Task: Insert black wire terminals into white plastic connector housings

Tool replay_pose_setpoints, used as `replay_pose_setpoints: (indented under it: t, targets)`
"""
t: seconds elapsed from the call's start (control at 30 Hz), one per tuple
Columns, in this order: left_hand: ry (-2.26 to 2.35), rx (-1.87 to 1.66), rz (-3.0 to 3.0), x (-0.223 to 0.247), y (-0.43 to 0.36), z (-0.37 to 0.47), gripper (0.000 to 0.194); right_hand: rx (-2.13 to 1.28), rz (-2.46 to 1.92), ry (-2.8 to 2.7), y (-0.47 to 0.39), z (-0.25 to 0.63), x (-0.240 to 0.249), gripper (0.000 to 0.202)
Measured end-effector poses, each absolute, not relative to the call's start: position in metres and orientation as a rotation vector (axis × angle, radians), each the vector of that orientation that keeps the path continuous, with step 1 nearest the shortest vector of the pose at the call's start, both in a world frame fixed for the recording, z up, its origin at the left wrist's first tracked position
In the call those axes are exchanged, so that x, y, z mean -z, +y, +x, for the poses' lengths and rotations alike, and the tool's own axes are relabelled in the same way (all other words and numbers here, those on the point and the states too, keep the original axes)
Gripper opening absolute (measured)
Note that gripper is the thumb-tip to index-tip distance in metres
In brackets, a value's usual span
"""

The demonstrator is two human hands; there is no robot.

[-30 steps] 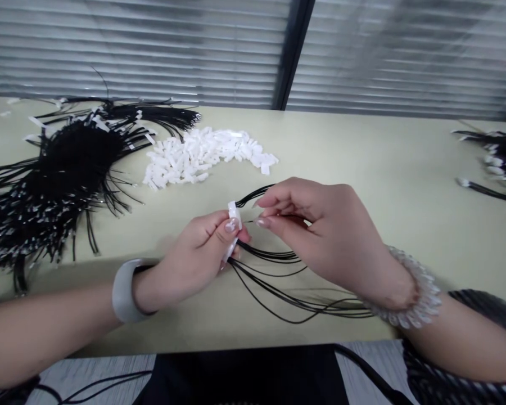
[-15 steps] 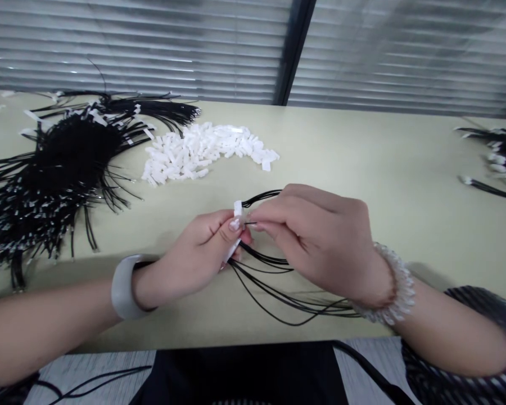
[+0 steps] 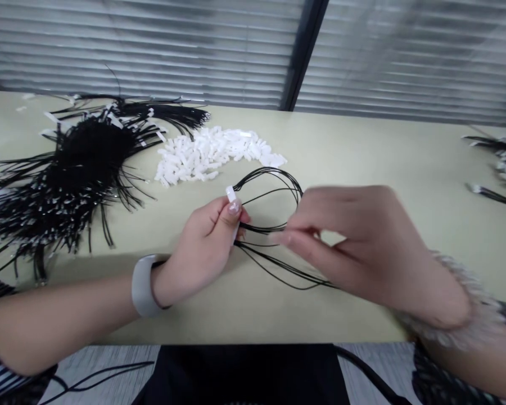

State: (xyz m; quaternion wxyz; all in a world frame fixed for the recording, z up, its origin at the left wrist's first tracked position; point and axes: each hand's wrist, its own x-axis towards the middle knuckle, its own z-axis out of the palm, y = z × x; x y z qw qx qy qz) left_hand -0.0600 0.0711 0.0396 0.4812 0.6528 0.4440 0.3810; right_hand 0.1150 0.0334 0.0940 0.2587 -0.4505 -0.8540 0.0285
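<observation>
My left hand [image 3: 208,239] is closed around a white plastic connector [image 3: 230,194], the thumb pressed on its face and one end sticking up above the thumb. Thin black wires [image 3: 274,173] run out of the connector to the right; some curve in a loop above the table, others trail lower down. My right hand [image 3: 346,242], blurred by motion, is to the right of the connector and apart from it. Its thumb and index finger come together in a pinch near the wires. Whatever lies between those fingertips is too blurred to make out.
Loose white connectors [image 3: 206,154] lie heaped behind my hands. A large pile of black wires [image 3: 80,174] with metal tips and white pieces covers the table's left side. More wires with white ends [image 3: 495,194] lie at the far right. Window blinds [image 3: 152,50] stand behind the table.
My right hand has drawn back to the right, away from the connector where it pinched a black wire. The wire loop shows more fully. My left hand still grips the connector.
</observation>
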Motion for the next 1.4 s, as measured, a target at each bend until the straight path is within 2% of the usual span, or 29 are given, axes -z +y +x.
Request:
replay_pose_setpoints:
  t: [0.1, 0.4, 0.7, 0.87, 1.07, 1.13, 1.3, 1.4]
  targets:
    - [1.09, -0.953, 1.573, -0.038, 0.071, -0.06, 0.035, -0.296, -1.371, -2.539, 0.031, 0.114, -0.091, 0.028]
    - [1.078, -0.93, 1.613, -0.039, 0.07, -0.061, 0.034, -0.425, -1.503, -2.576, 0.04, 0.11, -0.08, 0.033]
    - [1.078, -0.904, 1.612, -0.04, 0.07, -0.059, 0.034, 0.098, -1.447, -2.686, 0.036, 0.113, -0.079, 0.029]
    - [1.126, -0.875, 1.502, -0.039, 0.073, -0.058, 0.036, 0.637, -1.34, -2.799, 0.035, 0.118, -0.081, 0.018]
    - [1.153, -0.932, 1.364, -0.036, 0.078, -0.059, 0.038, 1.14, -1.779, -2.333, 0.046, 0.157, -0.097, 0.015]
    - [1.129, -0.944, 1.343, -0.035, 0.078, -0.059, 0.038, 0.981, -1.774, -2.036, 0.051, 0.166, -0.103, 0.018]
    - [1.128, -0.93, 1.374, -0.036, 0.077, -0.058, 0.038, -0.199, -1.196, -1.355, 0.05, 0.156, -0.118, 0.025]
    - [1.13, -0.918, 1.428, -0.038, 0.075, -0.058, 0.037, -0.486, -1.071, -1.314, 0.042, 0.139, -0.117, 0.029]
